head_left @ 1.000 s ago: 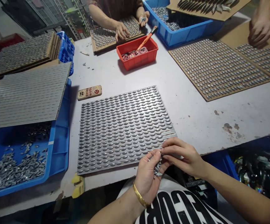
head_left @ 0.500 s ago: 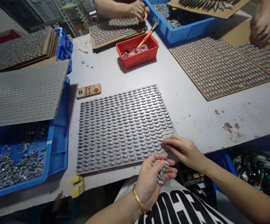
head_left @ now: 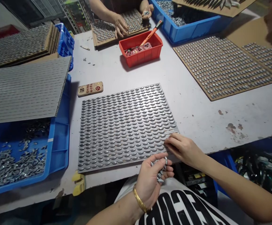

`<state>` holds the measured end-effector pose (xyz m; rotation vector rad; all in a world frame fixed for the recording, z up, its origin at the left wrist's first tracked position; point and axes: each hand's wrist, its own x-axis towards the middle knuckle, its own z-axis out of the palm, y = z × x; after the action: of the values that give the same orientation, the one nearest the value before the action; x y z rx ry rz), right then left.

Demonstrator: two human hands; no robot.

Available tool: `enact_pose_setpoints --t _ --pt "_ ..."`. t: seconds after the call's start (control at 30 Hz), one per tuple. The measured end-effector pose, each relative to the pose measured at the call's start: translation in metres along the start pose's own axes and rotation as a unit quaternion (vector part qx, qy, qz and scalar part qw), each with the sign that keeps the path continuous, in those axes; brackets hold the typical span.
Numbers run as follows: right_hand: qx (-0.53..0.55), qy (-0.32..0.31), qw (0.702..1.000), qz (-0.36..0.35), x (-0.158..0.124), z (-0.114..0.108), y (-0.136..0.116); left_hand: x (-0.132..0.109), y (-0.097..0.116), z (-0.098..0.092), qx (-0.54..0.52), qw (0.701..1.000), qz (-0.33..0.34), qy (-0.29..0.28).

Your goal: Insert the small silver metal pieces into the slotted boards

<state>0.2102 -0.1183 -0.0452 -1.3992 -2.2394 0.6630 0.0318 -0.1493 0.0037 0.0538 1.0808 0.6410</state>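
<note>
A grey board (head_left: pixel 126 125) lies on the table before me, set with rows of small, shiny, spindle-shaped grey pieces. My left hand (head_left: pixel 151 175), with a gold bracelet at the wrist, is cupped palm up at the board's near edge. It holds a heap of loose grey spindle-shaped pieces (head_left: pixel 159 178) under its thumb. At the board's lower right part, my right hand (head_left: pixel 185 150) has its fingertips pinched together against the surface, close to the end of a row. What sits between those fingertips is hidden.
Left: a blue bin (head_left: pixel 56 150) of loose pieces, partly under another board (head_left: pixel 28 90). Beyond my board are a phone-shaped case (head_left: pixel 90 88) and a red tray (head_left: pixel 141 51) with an orange-handled tool. A co-worker's hand (head_left: pixel 120 26) works over a far board; more boards (head_left: pixel 222 65) lie right.
My right hand stays at the same spot, fingers drawn closer together. The thumb of my left hand has shifted over the pieces. Across the table, the co-worker's hands have moved apart.
</note>
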Motion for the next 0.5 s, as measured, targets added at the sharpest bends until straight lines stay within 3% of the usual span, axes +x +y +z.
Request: enact_pose_setpoints --t 0.5 --pt "-0.053 -0.001 0.998 -0.027 0.0026 -0.0031 -0.0045 -0.0019 -0.0032 -0.0010 -0.011 0.999 0.031 0.000"
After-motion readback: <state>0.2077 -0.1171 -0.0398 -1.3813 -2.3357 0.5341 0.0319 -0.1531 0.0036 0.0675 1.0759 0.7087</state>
